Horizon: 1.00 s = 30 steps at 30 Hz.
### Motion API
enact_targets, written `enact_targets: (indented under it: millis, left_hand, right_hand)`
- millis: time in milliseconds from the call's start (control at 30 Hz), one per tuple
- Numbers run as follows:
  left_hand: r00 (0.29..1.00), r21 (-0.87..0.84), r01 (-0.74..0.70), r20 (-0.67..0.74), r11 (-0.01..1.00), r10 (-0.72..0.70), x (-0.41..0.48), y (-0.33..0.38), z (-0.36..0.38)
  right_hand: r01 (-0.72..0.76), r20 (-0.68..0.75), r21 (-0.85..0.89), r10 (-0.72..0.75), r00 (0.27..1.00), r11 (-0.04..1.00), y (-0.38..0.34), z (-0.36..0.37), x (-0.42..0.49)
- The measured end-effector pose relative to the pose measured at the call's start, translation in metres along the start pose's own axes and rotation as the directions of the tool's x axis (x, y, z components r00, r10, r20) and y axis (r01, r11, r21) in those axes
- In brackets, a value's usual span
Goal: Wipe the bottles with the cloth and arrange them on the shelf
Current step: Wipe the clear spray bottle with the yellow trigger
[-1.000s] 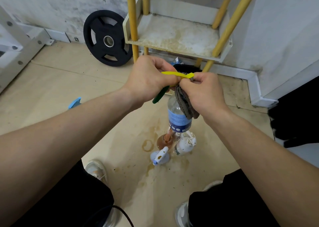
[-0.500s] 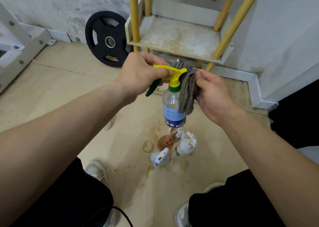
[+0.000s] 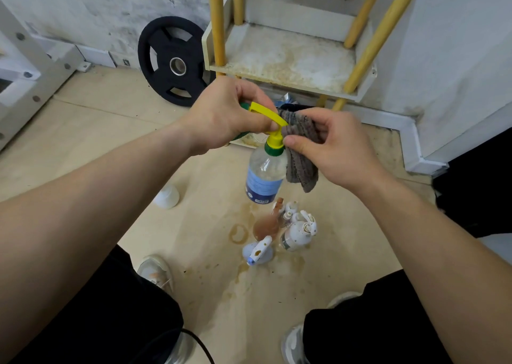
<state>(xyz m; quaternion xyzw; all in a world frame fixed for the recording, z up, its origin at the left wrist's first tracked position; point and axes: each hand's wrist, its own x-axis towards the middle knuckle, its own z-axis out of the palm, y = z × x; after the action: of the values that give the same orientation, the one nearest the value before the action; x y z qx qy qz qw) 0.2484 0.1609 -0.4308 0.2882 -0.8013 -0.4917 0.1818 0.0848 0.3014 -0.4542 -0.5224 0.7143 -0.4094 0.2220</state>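
The left hand (image 3: pixel 224 117) has its fingers curled round the yellow spray head (image 3: pixel 270 117) of a clear spray bottle (image 3: pixel 264 175) and holds it up in the air, above the floor (image 3: pixel 97 131) and just on the near side of the shelf (image 3: pixel 291 59). The bottle hangs roughly upright, with a blue label round its lower body and a green collar at the neck.

The right hand (image 3: pixel 338 147) pinches a grey cloth (image 3: pixel 300 156) between thumb and curled fingers. The thumb tip rests at the green collar, and the cloth lies against the right side of the bottle's neck and shoulder, its loose end hanging down beside the label.

The shelf stands at the far side against the wall, a stained white tray carried on yellow posts, and no bottle stands on the tier in view.

On the floor below the held bottle, three more bottles stand close together: a brown bottle (image 3: pixel 266 225) on the far left of the group, a white spray bottle (image 3: pixel 300 232) to its right, and a small white and blue spray bottle (image 3: pixel 257 251) nearest. A brown ring stain marks the floor just left of them. A white rounded object (image 3: pixel 167 196) sits further left, apart from the group; what it is cannot be told. A black weight plate (image 3: pixel 173 62) leans against the far wall, left of the shelf.
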Motion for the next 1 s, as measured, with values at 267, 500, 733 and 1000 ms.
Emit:
enact_targets:
  millis: [267,500,733,1000]
  left_hand:
    - [0.994,0.019,-0.11,-0.006,0.994,0.11,0.004,-0.003,-0.001]
    - [0.989,0.033,-0.142,0.04,0.989,0.14,0.005,0.002,0.002]
    - [0.826,0.213,-0.119,-0.52,0.97,0.215,-0.01,0.002,0.038]
    - [0.966,0.12,-0.1,-0.225,0.988,0.125,-0.012,-0.014,0.063]
  right_hand:
    - [0.003,-0.12,-0.104,-0.016,0.993,0.995,-0.011,0.002,0.004]
    - [0.053,-0.075,-0.319,-0.081,0.994,0.946,-0.024,0.001,0.003]
    - [-0.132,-0.353,-0.16,0.068,0.933,0.978,-0.026,0.0,0.003]
    - [-0.112,-0.397,-0.073,0.074,0.915,0.991,-0.028,0.006,0.002]
